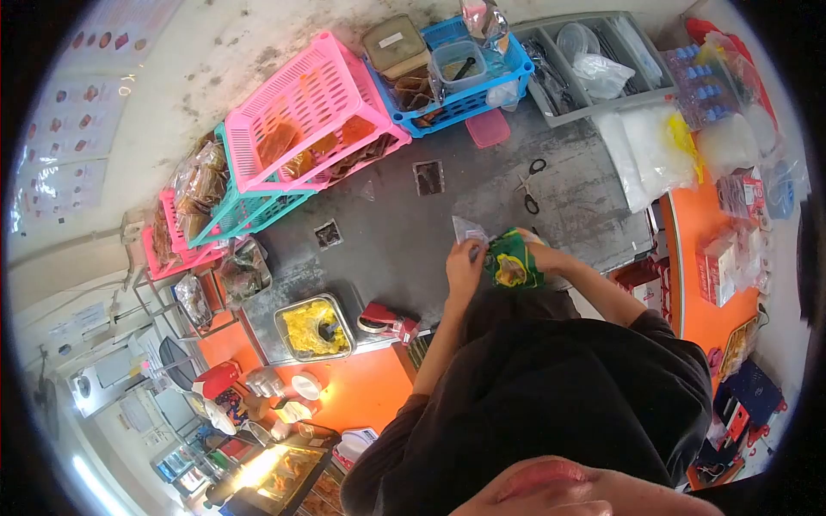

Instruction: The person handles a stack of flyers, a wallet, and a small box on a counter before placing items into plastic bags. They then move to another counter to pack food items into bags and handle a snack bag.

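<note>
Pinching small clear bag by its edge with closed left hand, gripping green packet in curled right hand, both kept touching just above grey counter, close to body, probably for steadier two-handed handling, with scissors beyond, within reach.

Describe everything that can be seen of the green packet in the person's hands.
The green packet is a small glossy pouch, plastic by its look, with a yellow and red print too small to read. Both hands hold it over the grey counter: the left hand at its left edge, the right hand at its right.
</note>
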A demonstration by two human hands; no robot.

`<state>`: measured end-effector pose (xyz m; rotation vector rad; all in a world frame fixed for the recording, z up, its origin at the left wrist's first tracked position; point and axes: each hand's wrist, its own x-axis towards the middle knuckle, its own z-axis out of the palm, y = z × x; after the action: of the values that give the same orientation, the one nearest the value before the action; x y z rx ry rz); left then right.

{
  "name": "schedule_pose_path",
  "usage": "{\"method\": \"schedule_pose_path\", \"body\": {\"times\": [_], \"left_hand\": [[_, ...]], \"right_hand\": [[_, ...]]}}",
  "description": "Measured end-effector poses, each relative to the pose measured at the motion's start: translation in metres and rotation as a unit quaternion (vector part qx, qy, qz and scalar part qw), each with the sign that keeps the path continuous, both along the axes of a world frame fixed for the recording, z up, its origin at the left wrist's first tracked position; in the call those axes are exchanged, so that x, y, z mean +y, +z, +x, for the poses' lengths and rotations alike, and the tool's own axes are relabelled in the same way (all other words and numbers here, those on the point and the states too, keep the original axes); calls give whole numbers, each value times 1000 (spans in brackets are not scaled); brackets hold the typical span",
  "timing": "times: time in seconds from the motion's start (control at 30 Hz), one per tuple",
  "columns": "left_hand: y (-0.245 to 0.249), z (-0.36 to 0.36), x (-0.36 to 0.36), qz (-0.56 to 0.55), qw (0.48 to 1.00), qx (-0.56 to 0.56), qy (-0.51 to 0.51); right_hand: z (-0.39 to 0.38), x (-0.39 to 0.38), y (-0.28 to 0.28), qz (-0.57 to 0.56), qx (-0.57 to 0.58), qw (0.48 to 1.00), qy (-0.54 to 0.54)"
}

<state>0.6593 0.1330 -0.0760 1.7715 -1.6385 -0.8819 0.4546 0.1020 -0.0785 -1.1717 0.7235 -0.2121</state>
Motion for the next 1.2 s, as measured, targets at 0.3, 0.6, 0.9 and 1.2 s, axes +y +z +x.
{"method": "schedule_pose_path", "body": {"times": [0.3, 0.6, 0.9, 1.2], "left_hand": [[-9, 65, -8, -18, 980, 122, 156], [-30, 108, 32, 35, 934, 265, 239], [-26, 127, 40, 22, 887, 374, 270], [5, 115, 56, 0, 896, 389, 213]], "right_hand": [[28, -122, 111, -32, -68, 985, -158], [124, -269, -122, -142, -109, 825, -536], [155, -225, -71, -399, 264, 824, -304], [173, 15, 12, -136, -31, 989, -44]]}}
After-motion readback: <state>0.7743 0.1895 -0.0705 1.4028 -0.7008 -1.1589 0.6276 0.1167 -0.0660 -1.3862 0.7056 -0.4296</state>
